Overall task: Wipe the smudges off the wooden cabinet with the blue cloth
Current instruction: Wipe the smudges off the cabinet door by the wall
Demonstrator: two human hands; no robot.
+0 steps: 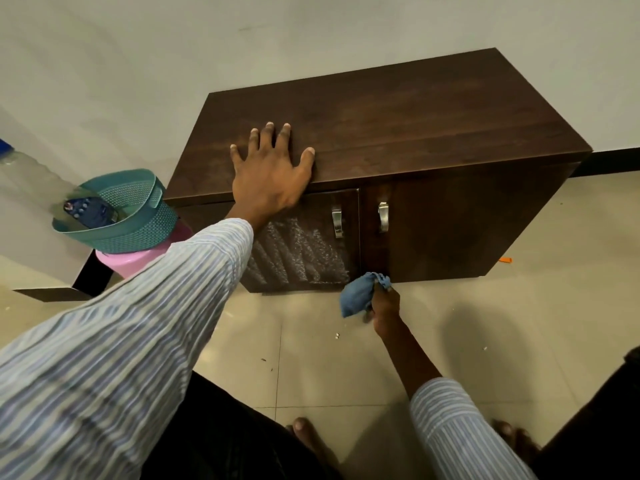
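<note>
- A person in a striped long-sleeved shirt leans over a low, dark wooden cabinet (398,123) that stands against a pale wall on a tiled floor (346,358).
- The left hand (272,168) lies flat on the cabinet's top near its front edge, its fingers (268,136) straight and spread wide apart.
- The right hand (382,304) is down low by the cabinet's bottom front edge, its fingers curled round a bunched blue cloth (360,294).
- The cloth sits at the foot of the cabinet, just where the two doors meet; whether it touches the wood cannot be told.
- The left door (311,251) carries whitish streaky smudges (301,256) in slanted bands below its metal handle (337,221).
- The right door (450,230) looks dark and plain, with a matching handle (382,216) near the centre seam.
- Left of the cabinet a teal perforated basket (138,220) rests on a pink container (135,261).
- A clear plastic bottle (27,174) shows at the far left edge.
- Bare toes (304,429) are visible on the tiles at the bottom.
</note>
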